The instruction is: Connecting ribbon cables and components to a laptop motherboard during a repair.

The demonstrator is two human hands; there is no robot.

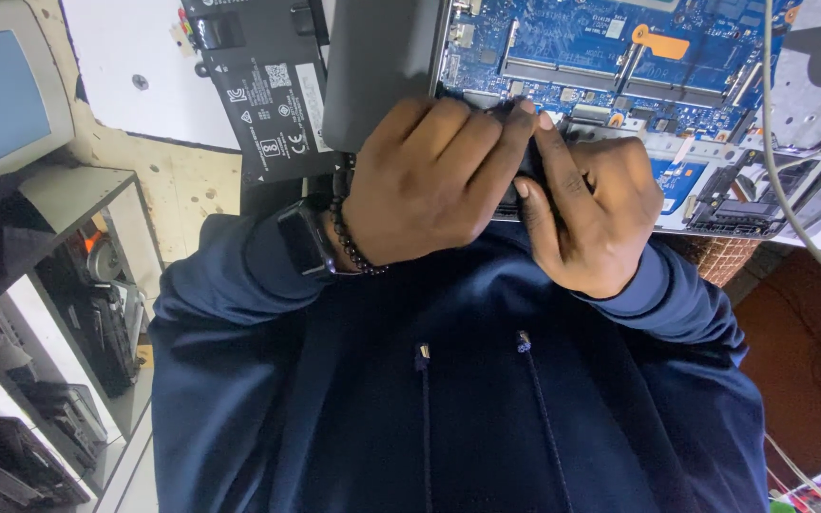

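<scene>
The left hand (pixel 434 180) and the right hand (pixel 591 209) are squeezed together around a small black part (pixel 523 171). It sits at the near edge of an open laptop (pixel 620 66) with a blue board. A black battery (pixel 258 85) lies beside it on the worktop (pixel 182 180).

Our left hand (pixel 429 180) and right hand (pixel 591 209) touching at the near edge of the opened laptop (pixel 620 57), a small part (pixel 525 166) pinched between them, battery pack (pixel 258 85) lying left of the laptop on the tabletop (pixel 135 57), shelves (pixel 59 332) farther left, a cable (pixel 791 190) across the laptop's right side
</scene>
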